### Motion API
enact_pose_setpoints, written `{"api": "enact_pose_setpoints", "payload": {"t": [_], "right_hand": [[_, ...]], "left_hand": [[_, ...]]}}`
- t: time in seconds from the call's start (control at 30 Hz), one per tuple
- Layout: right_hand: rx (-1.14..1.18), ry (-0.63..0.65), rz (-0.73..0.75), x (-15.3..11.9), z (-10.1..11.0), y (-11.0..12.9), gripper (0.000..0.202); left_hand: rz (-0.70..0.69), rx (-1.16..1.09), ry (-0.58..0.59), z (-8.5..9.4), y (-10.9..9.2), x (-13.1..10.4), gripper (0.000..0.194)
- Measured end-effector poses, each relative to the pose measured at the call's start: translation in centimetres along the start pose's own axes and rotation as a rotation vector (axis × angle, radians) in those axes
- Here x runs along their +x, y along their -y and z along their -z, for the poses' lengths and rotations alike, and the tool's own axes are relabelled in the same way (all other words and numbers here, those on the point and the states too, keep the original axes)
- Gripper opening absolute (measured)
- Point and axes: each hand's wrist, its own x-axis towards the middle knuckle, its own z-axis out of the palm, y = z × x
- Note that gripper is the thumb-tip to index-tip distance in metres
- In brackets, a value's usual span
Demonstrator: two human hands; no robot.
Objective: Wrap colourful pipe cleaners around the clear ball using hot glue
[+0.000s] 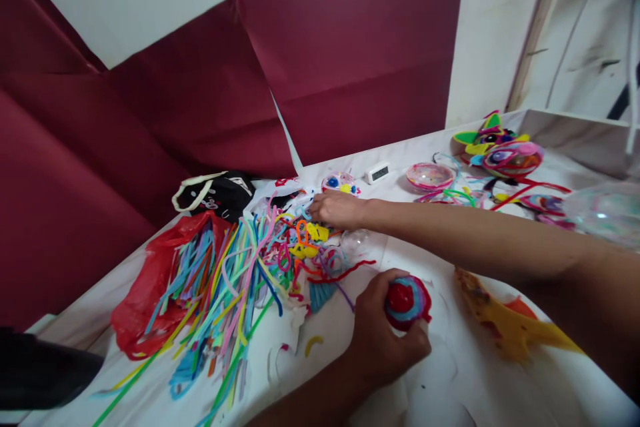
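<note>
**Spiral ball in my left hand, right hand in the pipe cleaners**

My left hand (380, 337) is wrapped around a small ball wound in red, blue and pink spirals (407, 301), fingers curled behind it and thumb along its side, pressing it down near the white table (450, 373). The ball sits low in the middle of the view, just in front of my knuckles.

My right hand (337, 209) reaches across above it, arm stretched from the right edge, fingers bent down onto the far end of the pile of pipe cleaners (235, 280). I cannot tell whether those fingers have closed on a strand or only rest on them. A clear dome (357, 240) lies just under my wrist.

The pile fans out to the left in many colours, spilling from a red plastic bag (145, 293). Behind it lies a black bag with a cream handle (215, 193). Past my right hand stand a small decorated half-sphere (340, 182) and a little white digital clock (378, 172). Farther right are a pink-rimmed bowl shape (430, 175) and a finished colourful spiral ball with green and yellow points (500, 150). Near my right forearm lies a yellow-orange smeared shape (505, 327).
</note>
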Motion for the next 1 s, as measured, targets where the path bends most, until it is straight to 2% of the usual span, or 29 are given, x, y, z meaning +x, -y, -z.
{"api": "enact_pose_setpoints", "payload": {"t": [0.1, 0.2, 0.3, 0.47, 0.67, 0.83, 0.93, 1.0], "right_hand": [[0.115, -0.157, -0.064, -1.1, 1.1, -0.6, 0.013], [0.250, -0.378, -0.193, -2.7, 2.6, -1.4, 0.023], [0.395, -0.579, -0.333, -4.6, 3.9, -2.3, 0.018], [0.620, -0.799, -0.507, -8.3, 5.6, -3.3, 0.011], [0.725, -0.931, -0.628, -11.0, 7.2, -3.7, 0.011], [0.748, -1.031, -0.631, -10.6, 9.2, -3.3, 0.015], [0.751, -1.120, -0.595, -10.4, 9.5, -2.6, 0.016], [0.787, -1.036, -0.588, -10.5, 9.0, -2.1, 0.012]], "left_hand": [[0.018, -0.005, 0.009, 0.0, 0.1, 0.1, 0.052], [0.035, -0.025, 0.013, 0.1, 0.3, 0.2, 0.052], [0.040, -0.064, 0.014, 0.1, 0.4, 0.3, 0.051], [0.082, -0.103, 0.017, 0.2, 1.0, 0.5, 0.047], [0.112, -0.121, 0.005, 0.4, 0.9, 0.8, 0.045], [0.120, -0.131, -0.016, 0.6, 0.8, 1.0, 0.047], [0.118, -0.129, -0.010, 0.6, 0.9, 1.0, 0.046], [0.114, -0.126, -0.006, 0.6, 0.8, 1.1, 0.046]]}}
